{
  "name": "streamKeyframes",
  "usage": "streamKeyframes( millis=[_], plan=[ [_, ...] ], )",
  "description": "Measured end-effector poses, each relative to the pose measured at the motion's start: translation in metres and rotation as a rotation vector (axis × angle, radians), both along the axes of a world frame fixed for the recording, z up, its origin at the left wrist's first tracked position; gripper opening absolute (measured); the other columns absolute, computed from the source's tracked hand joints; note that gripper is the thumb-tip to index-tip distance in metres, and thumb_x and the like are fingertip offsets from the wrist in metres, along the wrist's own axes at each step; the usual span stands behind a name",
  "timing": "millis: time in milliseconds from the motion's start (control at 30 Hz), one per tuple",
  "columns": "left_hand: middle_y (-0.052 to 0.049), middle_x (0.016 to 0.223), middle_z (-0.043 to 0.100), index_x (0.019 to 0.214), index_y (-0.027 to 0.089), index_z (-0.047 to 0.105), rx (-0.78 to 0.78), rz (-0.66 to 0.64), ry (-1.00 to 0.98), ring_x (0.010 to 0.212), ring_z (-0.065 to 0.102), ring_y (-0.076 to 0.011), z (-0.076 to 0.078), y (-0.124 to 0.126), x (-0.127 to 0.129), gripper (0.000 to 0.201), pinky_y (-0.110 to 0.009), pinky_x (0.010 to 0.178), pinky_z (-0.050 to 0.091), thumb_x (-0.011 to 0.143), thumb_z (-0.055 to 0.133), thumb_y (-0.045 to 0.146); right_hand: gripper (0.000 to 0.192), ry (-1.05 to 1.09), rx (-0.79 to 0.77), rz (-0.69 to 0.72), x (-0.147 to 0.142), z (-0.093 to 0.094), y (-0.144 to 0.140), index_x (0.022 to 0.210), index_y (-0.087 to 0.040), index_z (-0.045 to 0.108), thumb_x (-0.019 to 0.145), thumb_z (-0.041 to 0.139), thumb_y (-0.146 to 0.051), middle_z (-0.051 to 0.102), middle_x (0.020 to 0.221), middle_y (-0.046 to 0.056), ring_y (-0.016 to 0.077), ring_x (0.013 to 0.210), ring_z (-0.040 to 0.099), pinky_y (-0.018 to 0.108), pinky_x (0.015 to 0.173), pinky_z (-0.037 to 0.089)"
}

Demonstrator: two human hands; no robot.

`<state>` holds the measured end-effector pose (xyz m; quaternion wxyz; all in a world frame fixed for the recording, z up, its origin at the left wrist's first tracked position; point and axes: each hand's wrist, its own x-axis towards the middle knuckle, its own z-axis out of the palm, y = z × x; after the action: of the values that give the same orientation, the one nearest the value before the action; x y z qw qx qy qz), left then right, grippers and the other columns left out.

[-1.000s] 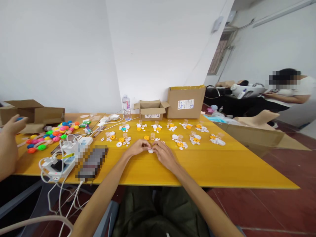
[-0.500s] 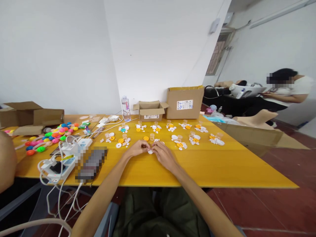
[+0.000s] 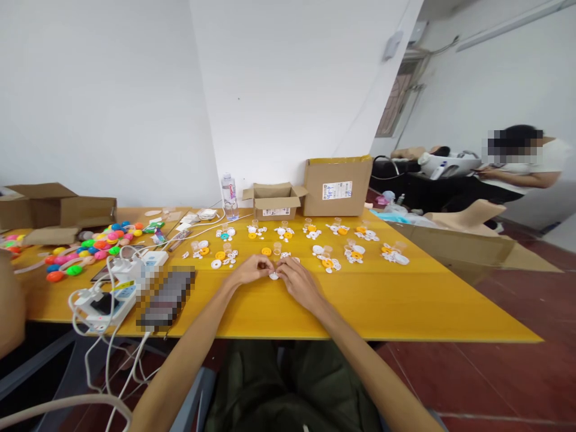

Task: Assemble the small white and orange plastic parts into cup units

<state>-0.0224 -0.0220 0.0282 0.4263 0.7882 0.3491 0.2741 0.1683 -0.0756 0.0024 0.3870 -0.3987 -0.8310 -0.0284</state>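
Unmoved, both hands' fingers (image 3: 269, 268) pinch white disc (image 3: 273, 276).

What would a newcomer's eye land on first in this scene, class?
Probably the two hands meeting mid-table, left hand and right hand pinching a small white disc. Behind them, white and orange parts lie in neat clusters on the yellow table, and bright multicoloured pieces are heaped at far left.

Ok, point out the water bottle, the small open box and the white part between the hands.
water bottle (image 3: 230, 195): head view, on its label.
small open box (image 3: 275, 211): head view, on its front wall.
white part (image 3: 273, 276): head view, on the bit showing between the fingertips.
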Motion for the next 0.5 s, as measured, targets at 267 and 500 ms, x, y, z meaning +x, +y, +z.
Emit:
streamKeyframes(
  millis=[267,500],
  plan=[
    [0.000,0.072,0.069,0.070,0.016,0.070,0.012,-0.003,0.008,0.071,0.059,-0.0137,0.0012,-0.0010,0.0005,0.008,-0.026,0.076,0.047,0.077,0.067,0.018,0.023,-0.002,-0.021,0.001,-0.0001,0.0014,-0.0005,0.083,-0.023,0.064,0.095,0.048,-0.012,0.067,0.093,0.005,0.0199,0.086,0.062,0.032,0.076,0.050],
    [-0.001,0.072,0.068,0.070,0.016,0.069,-0.010,-0.010,-0.004,0.073,0.059,-0.0145,0.0015,-0.0010,-0.0001,0.010,-0.027,0.077,0.047,0.079,0.067,0.021,0.024,-0.015,-0.045,-0.016,0.0001,0.0016,-0.0021,0.084,-0.024,0.065,0.095,0.047,-0.013,0.067,0.096,0.006,0.0204,0.087,0.062,0.033,0.077,0.050]
  ],
)
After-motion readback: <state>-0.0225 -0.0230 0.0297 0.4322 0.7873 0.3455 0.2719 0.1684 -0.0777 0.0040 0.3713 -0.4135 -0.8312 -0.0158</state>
